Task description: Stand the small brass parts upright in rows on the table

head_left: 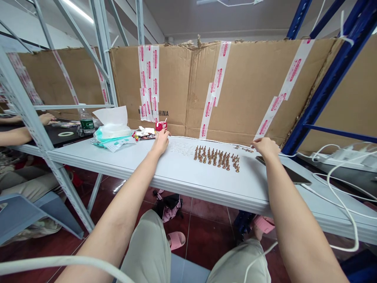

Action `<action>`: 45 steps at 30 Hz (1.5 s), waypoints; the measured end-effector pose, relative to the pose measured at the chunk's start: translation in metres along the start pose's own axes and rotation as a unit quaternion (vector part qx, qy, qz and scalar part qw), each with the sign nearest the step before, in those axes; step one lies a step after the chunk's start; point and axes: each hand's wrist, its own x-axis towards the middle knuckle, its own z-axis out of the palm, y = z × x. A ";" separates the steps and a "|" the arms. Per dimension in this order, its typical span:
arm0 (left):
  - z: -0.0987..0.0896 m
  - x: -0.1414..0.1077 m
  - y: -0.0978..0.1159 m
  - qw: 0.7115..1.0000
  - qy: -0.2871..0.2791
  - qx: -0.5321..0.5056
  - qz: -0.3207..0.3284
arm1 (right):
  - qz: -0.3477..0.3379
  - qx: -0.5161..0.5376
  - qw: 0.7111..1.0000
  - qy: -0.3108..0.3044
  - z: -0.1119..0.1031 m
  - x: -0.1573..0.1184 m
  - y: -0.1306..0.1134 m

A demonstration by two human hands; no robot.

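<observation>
Flanking rows of small brass-coloured pieces (215, 160) on the pale tabletop (182, 173), the left hand (161, 142) and right hand (267, 147) lie well apart. The left is near a red carton (159, 125), beside scattered clear bits (181, 148); whether its fingers are spread or pinching cannot be told. The right points its fingertips toward a few loose pieces (246, 149), its grip likewise unclear, with a dark flat device (290, 173) near the wrist.

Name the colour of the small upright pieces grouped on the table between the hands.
The small upright pieces are brassy brown, seen in the head view.
</observation>
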 end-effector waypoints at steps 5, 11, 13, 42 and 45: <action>0.003 0.000 -0.002 1.000 -0.002 0.007 0.002 | 0.039 -0.099 0.993 0.054 0.034 0.002 0.033; 0.006 -0.001 -0.002 1.000 -0.002 0.000 -0.003 | -0.114 -0.213 0.969 -0.055 0.053 0.021 0.042; 0.006 -0.001 -0.001 1.000 0.001 -0.002 -0.003 | -0.114 -0.234 0.960 -0.099 0.054 0.025 0.040; 0.004 0.000 0.005 1.000 0.010 0.011 0.010 | -0.113 -0.114 0.983 -0.088 0.048 0.028 0.034; 0.004 0.000 0.005 1.000 0.013 0.002 0.016 | -0.118 -0.117 0.980 -0.108 0.045 0.025 0.029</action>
